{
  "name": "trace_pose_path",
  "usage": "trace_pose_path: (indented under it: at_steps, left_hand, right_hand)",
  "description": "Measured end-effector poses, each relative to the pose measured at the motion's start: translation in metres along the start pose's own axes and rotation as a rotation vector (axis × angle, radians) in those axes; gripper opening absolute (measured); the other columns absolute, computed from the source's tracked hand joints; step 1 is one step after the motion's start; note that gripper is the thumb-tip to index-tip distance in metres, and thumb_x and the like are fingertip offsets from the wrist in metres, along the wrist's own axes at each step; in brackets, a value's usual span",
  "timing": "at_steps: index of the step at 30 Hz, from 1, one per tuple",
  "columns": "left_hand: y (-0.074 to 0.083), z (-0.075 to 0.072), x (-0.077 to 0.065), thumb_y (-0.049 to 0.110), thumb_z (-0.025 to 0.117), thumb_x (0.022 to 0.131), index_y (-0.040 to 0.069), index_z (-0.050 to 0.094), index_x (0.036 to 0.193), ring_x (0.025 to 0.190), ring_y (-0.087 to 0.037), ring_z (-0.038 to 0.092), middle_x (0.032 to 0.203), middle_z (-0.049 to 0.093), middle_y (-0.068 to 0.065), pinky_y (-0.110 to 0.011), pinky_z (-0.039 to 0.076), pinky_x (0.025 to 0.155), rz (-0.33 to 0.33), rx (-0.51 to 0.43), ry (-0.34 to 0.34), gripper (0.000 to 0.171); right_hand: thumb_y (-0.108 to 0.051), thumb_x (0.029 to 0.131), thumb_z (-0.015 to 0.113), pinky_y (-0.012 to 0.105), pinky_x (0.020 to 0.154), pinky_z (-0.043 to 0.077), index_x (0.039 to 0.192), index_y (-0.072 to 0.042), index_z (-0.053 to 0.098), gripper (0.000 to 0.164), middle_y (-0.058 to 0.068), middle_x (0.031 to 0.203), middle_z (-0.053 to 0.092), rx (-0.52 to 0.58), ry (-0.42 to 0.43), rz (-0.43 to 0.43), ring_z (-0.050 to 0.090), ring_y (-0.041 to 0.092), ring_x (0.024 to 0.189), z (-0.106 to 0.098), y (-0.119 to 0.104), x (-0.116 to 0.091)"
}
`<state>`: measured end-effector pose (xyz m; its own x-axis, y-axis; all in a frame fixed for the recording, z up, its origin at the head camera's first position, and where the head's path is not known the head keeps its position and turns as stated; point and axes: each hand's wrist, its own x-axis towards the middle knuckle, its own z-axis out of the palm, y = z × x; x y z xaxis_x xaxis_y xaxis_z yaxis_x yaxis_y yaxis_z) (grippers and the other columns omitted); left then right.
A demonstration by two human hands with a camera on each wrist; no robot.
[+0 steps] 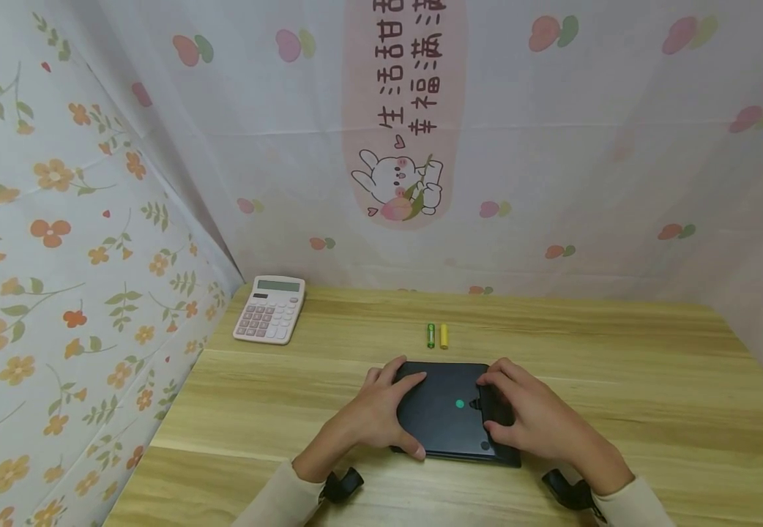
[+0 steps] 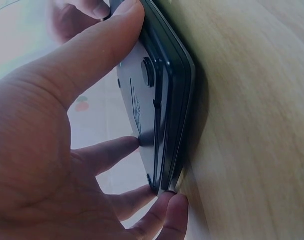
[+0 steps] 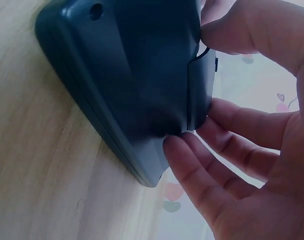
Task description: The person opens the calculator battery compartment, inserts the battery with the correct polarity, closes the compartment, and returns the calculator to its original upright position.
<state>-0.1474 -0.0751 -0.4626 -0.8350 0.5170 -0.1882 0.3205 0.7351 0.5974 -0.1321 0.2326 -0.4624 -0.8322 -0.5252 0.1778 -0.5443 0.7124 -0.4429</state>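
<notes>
A black calculator (image 1: pixel 441 417) lies back side up on the wooden table, with a green round sticker on it. My left hand (image 1: pixel 378 413) grips its left end, the thumb on the near edge and the fingers spread toward the far edge. At the other end, my right hand (image 1: pixel 540 413) pinches the battery cover (image 3: pixel 201 92) between thumb and fingers. In the right wrist view the cover stands tilted up from the back. A small latch (image 1: pixel 476 403) shows on its left edge. The compartment beneath is hidden.
Beyond the calculator lie a green battery (image 1: pixel 430 336) and a yellow battery (image 1: pixel 444 337), side by side. A pink and white calculator (image 1: pixel 269 309) sits at the table's back left corner. Patterned cloth hangs behind the table (image 1: pixel 619 351) and along its left side.
</notes>
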Motion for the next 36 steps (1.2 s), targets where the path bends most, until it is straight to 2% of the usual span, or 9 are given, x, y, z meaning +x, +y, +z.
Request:
trace_pose_path:
  at_steps: [6, 21, 30, 36]
  left_hand:
    - [-0.0005, 0.0014, 0.0013, 0.045, 0.107, 0.069, 0.024, 0.051, 0.167, 0.148, -0.034, 0.034, 0.18, 0.024, -0.01, -0.055, 0.048, 0.11, -0.003, 0.005, 0.003, 0.114]
    - [-0.0016, 0.0013, 0.0019, 0.045, 0.107, 0.069, 0.023, 0.051, 0.166, 0.148, -0.034, 0.034, 0.18, 0.024, -0.01, -0.055, 0.048, 0.109, 0.001, 0.006, 0.002, 0.114]
    - [-0.0023, 0.0018, 0.0019, 0.046, 0.106, 0.07, 0.023, 0.051, 0.167, 0.148, -0.034, 0.035, 0.18, 0.023, -0.009, -0.056, 0.048, 0.11, 0.005, 0.012, -0.003, 0.114]
    - [-0.0019, 0.0014, 0.0012, 0.046, 0.106, 0.07, 0.024, 0.05, 0.167, 0.149, -0.034, 0.034, 0.18, 0.022, -0.009, -0.056, 0.048, 0.11, 0.005, 0.009, -0.005, 0.115]
  right_hand:
    - [-0.025, 0.084, 0.092, 0.041, 0.087, 0.059, 0.129, -0.009, 0.072, 0.052, -0.002, 0.127, 0.06, -0.04, 0.017, -0.003, 0.063, 0.012, 0.104, -0.0008, -0.0013, 0.0009]
    - [-0.021, 0.083, 0.091, 0.033, 0.078, 0.058, 0.129, -0.008, 0.071, 0.052, -0.003, 0.127, 0.058, 0.0, 0.025, 0.014, 0.06, 0.007, 0.093, -0.0035, -0.0014, 0.0017]
    - [-0.02, 0.081, 0.092, 0.032, 0.08, 0.061, 0.13, -0.008, 0.07, 0.054, 0.0, 0.132, 0.06, 0.015, 0.012, 0.041, 0.065, 0.01, 0.097, -0.0058, -0.0019, 0.0016]
    - [-0.018, 0.081, 0.093, 0.03, 0.077, 0.057, 0.13, -0.008, 0.07, 0.055, -0.001, 0.132, 0.06, 0.002, -0.009, 0.088, 0.058, 0.007, 0.092, -0.007, -0.0003, 0.0019]
